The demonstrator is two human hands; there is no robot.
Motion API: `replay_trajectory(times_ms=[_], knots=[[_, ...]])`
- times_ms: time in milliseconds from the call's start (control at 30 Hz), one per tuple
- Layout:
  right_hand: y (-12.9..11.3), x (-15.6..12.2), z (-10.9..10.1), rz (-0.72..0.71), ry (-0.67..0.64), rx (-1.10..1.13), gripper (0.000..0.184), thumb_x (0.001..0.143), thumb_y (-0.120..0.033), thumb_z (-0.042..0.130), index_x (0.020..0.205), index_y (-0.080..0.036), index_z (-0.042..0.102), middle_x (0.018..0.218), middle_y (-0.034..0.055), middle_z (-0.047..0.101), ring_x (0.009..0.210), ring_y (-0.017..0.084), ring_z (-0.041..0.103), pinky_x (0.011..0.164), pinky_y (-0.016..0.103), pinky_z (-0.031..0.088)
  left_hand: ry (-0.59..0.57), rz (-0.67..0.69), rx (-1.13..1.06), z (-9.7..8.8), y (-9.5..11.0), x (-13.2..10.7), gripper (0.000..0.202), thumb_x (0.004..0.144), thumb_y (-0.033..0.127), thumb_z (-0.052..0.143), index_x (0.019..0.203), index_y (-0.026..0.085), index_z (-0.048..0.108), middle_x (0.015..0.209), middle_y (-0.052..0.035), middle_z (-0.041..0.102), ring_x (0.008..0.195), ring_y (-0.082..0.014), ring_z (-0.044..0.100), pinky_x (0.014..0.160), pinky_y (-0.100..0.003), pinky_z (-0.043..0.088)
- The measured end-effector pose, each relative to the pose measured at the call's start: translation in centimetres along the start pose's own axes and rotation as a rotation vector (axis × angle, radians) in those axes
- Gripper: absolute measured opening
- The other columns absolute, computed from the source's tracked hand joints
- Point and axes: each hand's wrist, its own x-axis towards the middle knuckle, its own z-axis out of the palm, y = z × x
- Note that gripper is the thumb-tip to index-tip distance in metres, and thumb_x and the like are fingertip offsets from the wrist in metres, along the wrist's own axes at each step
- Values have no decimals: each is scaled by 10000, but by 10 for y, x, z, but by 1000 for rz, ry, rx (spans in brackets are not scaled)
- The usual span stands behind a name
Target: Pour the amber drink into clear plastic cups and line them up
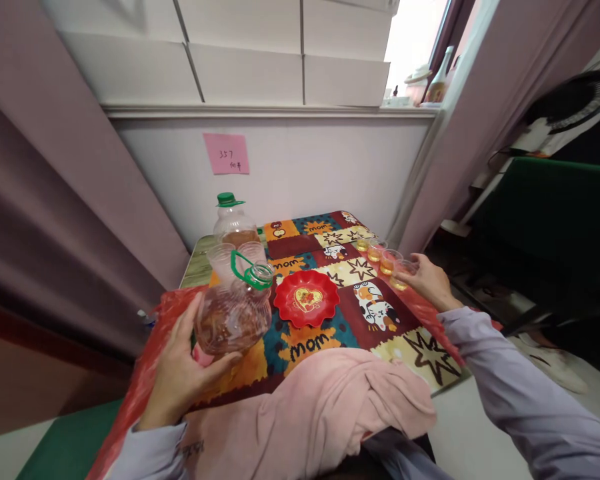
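My left hand [177,370] is wrapped round the lower side of a clear plastic jug [234,320] with an uncapped mouth and a green carrying ring. The jug tilts a little, and something pink [203,356] shows beneath it by my palm. At the right edge of the table, my right hand [430,280] has its fingers closed on a small clear plastic cup [401,279] holding yellowish liquid. Beyond that cup, similar cups [375,252] with yellow liquid stand in a row. Between my hands lies a red scalloped plate [286,303] with a gold heart design.
A second jug [235,227] with a green cap stands at the back left, beside clear plastic cups [221,259]. A patterned mat [310,347] covers the table, with red plastic [167,317] at its side. Pink cloth [300,413] covers my lap.
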Motion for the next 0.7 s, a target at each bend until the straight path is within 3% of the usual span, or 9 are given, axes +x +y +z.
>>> replay_trajectory(times_ms=[100,200,700], knots=[[25,9,6,69,-11,-64,889,808,-638,801,1508,-126,608,1273,220,817,1162,417,785,894,451,603,-8,-5,5,0,-2,0,1134,788,581,885,1739,303,333,1709,-169,498,1539,-458,514,1253,-633,434],[35,13,13,100,-17,-68,888,819,-623,798,1519,-116,597,1277,221,815,1172,411,784,914,453,606,-4,-5,7,1,-2,-1,1125,797,592,872,1740,304,329,1716,-157,492,1545,-468,502,1256,-649,422],[37,22,28,138,-41,-60,931,829,-651,791,1551,-105,573,1303,259,794,1210,443,765,961,497,602,21,50,27,2,-6,-3,1140,800,582,882,1748,308,311,1707,-173,502,1534,-443,524,1234,-627,460]])
